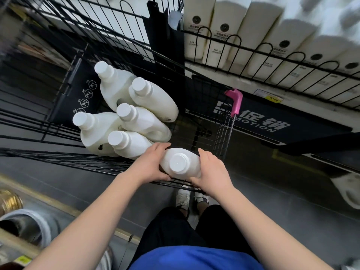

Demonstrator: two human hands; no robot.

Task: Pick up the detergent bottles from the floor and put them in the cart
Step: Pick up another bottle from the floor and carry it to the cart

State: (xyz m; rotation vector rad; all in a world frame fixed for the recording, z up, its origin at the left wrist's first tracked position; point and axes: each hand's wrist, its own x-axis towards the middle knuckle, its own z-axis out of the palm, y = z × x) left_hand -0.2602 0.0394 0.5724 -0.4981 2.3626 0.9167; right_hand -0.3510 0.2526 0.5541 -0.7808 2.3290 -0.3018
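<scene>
Left grip (153, 164) and right grip (213, 169) clasp one bottle (180, 164) over the cart (87, 162); five bottles (144, 121) already lie inside.

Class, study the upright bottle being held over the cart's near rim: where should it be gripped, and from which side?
Grip the bottle by its wide body below the cap, from both sides, as the left hand and right hand do. It stands cap-up, leaving its sides free.

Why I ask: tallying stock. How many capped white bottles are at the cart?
6. In the cart: far bottle, right bottle, middle bottle, left bottle, near bottle. Held bottle, between left hand and right hand. Others may be hidden.
</scene>
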